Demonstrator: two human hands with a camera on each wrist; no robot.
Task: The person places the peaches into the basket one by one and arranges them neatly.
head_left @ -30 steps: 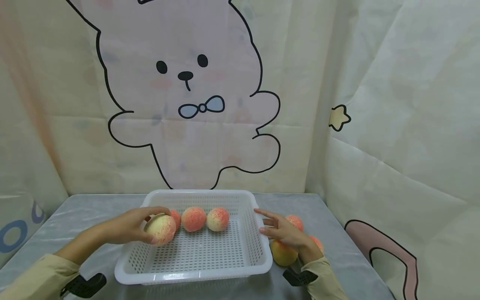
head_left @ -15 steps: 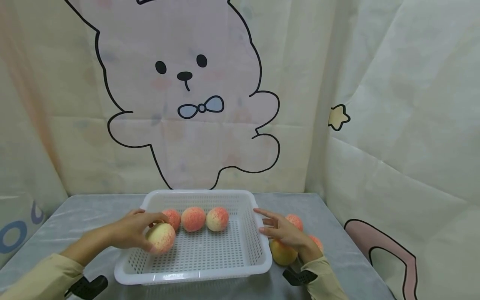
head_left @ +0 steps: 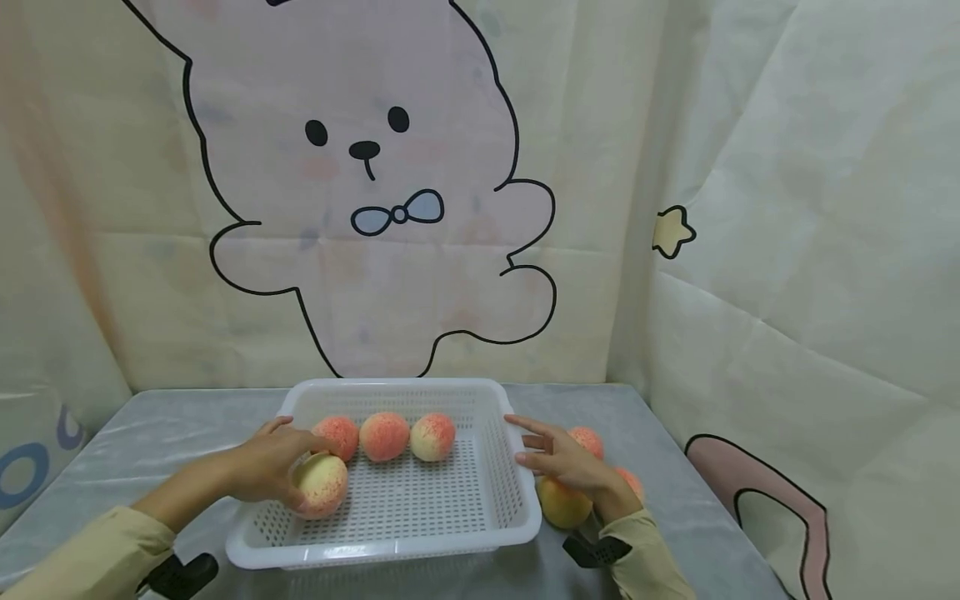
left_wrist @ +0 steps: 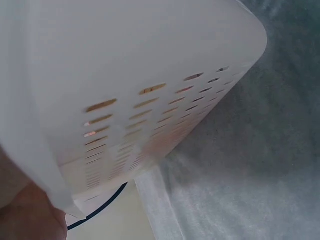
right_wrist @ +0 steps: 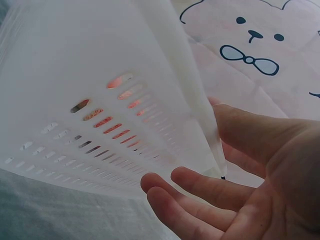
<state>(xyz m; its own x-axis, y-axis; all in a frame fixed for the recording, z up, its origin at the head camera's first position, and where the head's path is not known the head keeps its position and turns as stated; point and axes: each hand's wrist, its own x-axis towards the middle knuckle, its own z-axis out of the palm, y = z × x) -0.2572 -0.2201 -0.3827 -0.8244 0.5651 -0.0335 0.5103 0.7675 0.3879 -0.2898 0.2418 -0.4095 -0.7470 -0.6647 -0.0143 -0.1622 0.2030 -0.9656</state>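
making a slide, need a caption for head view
Left hand grips a peach; right hand touches the white basket holding three more.

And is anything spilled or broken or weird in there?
Nothing stands out. The basket looks upright, the three peaches along its back side look whole, and so does the peach in the left hand. Fruit beside the basket is partly hidden by the right hand.

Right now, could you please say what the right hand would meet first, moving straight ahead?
The right hand would probably meet the white plastic basket from outside; whether they touch is unclear.
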